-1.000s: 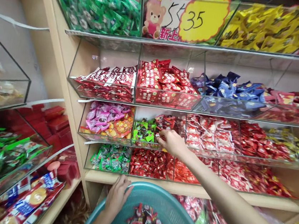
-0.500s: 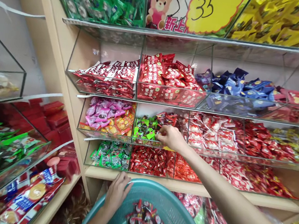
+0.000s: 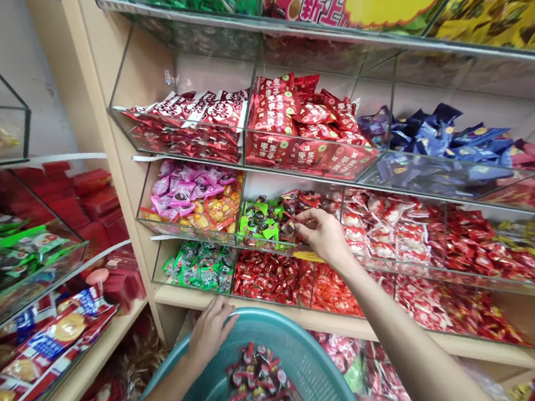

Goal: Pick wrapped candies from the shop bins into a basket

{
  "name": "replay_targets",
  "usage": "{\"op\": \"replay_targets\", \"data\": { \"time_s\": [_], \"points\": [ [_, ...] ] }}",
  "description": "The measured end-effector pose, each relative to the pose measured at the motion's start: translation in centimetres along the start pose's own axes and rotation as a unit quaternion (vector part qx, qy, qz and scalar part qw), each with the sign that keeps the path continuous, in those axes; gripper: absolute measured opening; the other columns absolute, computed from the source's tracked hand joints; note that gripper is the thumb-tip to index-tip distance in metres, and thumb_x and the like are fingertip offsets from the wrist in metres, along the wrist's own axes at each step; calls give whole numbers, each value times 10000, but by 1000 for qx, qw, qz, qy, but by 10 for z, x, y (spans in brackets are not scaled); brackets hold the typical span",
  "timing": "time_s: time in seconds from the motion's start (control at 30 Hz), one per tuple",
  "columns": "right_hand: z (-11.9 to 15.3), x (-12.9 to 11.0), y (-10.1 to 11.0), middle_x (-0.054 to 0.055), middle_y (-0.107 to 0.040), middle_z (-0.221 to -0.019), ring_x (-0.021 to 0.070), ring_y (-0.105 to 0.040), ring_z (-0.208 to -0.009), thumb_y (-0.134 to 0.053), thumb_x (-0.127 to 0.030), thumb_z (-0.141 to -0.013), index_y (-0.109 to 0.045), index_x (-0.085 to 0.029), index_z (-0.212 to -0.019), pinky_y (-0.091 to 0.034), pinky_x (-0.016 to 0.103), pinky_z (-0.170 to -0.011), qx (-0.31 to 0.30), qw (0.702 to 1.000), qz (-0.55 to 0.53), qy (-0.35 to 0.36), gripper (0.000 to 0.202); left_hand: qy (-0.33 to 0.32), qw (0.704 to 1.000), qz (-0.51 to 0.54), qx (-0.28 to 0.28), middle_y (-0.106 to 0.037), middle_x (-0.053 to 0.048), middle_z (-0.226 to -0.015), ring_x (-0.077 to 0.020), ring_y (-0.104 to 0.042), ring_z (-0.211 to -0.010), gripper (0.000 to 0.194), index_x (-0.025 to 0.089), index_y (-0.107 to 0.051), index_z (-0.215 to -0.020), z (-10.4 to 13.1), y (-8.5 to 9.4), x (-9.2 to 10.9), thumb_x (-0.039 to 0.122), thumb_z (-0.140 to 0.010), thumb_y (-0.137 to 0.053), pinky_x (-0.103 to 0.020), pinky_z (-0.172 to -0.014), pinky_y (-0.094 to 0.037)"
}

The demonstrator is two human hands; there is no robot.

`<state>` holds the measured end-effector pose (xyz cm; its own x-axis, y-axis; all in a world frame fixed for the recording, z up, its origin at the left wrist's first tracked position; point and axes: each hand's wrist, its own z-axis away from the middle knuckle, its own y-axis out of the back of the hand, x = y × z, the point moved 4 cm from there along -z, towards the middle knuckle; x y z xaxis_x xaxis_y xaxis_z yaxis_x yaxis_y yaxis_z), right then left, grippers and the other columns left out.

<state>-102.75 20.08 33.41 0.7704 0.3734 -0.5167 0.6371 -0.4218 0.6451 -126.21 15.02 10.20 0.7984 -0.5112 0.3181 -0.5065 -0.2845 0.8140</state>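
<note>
My right hand reaches into a clear compartment on the shelf, its thumb and fingers pinched on a small dark-and-red wrapped candy. Just left of it lie green-wrapped candies, with dark red ones behind. My left hand rests on the rim of a teal plastic basket, fingers closed over the edge. Inside the basket is a small heap of dark candies with red wrapper ends.
Clear dividers split the shelf into compartments of pink, red and blue packets. A wooden shelf edge runs behind the basket. At the left stands another rack with green packets.
The view has shifted, so the upper shelves sit higher in the picture. My right hand has drawn slightly back to the right, and a candy now shows at its fingertips.
</note>
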Motion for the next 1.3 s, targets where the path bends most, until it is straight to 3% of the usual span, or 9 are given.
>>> {"op": "replay_targets", "data": {
  "time_s": [0.13,0.33,0.5,0.77,0.87,0.97,1.1,1.2,1.3],
  "points": [
    [3,0,-5,14,-647,-709,144,-571,-630,-574,-152,-731,-630,-167,-727,-418,248,-618,-10,1000,4,13,58,-2,1000,1,8,-518,-58,-901,-187,-538,-889,226,187,-580,-918,1,1,1,315,-926,-394,-319,-783,-470],
    [1,-8,-12,48,-635,-775,184,-581,-720,-602,-334,-779,-632,-176,-760,-404,274,-643,-30,995,97,18,161,-7,1000,-1,19,-522,-56,-891,-186,-541,-877,218,198,-591,-923,0,1,0,313,-920,-406,-312,-774,-474],
    [1,-10,-18,51,-617,-836,180,-579,-764,-596,-214,-766,-641,-169,-830,-406,267,-678,-33,991,127,24,90,-7,1000,8,29,-530,-53,-878,-180,-542,-861,221,195,-611,-913,1,3,0,308,-913,-421,-299,-763,-475],
    [22,-25,16,43,-583,-872,155,-550,-709,-604,-204,-778,-626,-171,-902,-451,293,-682,68,992,17,104,131,-7,1000,2,16,-536,-56,-889,-180,-537,-875,238,190,-617,-932,1,4,2,314,-916,-414,-301,-774,-465],
    [53,-40,21,55,-580,-984,172,-572,-859,-580,-211,-822,-595,-195,-1021,-469,314,-768,38,987,-75,138,200,0,1000,5,6,-531,-58,-902,-182,-531,-890,243,187,-612,-946,1,3,2,319,-919,-411,-303,-792,-461],
    [95,-39,-7,54,-572,-1043,179,-559,-963,-563,-210,-851,-568,-221,-1089,-468,334,-838,-63,976,-165,130,239,2,1000,3,2,-524,-53,-900,-180,-528,-887,241,192,-605,-947,1,2,3,324,-922,-405,-301,-791,-458],
    [151,-7,-73,52,-573,-1008,178,-557,-943,-543,-144,-846,-577,-213,-1047,-464,341,-834,-180,961,-190,90,215,1,1000,-2,4,-516,-50,-898,-178,-531,-877,241,193,-602,-936,2,1,4,324,-924,-401,-301,-776,-457],
    [178,21,-107,56,-562,-994,183,-554,-926,-526,-109,-835,-560,-195,-1030,-458,336,-830,-215,964,-141,64,216,8,1000,-8,4,-518,-52,-893,-181,-533,-882,242,187,-606,-929,2,2,4,321,-923,-405,-303,-785,-456],
    [194,39,-117,64,-539,-998,190,-547,-921,-471,-83,-843,-553,-191,-1008,-455,311,-801,-243,968,-31,53,214,8,1000,-7,5,-524,-53,-895,-185,-533,-894,240,190,-611,-930,3,3,4,326,-918,-414,-303,-797,-455]
  ]
}}
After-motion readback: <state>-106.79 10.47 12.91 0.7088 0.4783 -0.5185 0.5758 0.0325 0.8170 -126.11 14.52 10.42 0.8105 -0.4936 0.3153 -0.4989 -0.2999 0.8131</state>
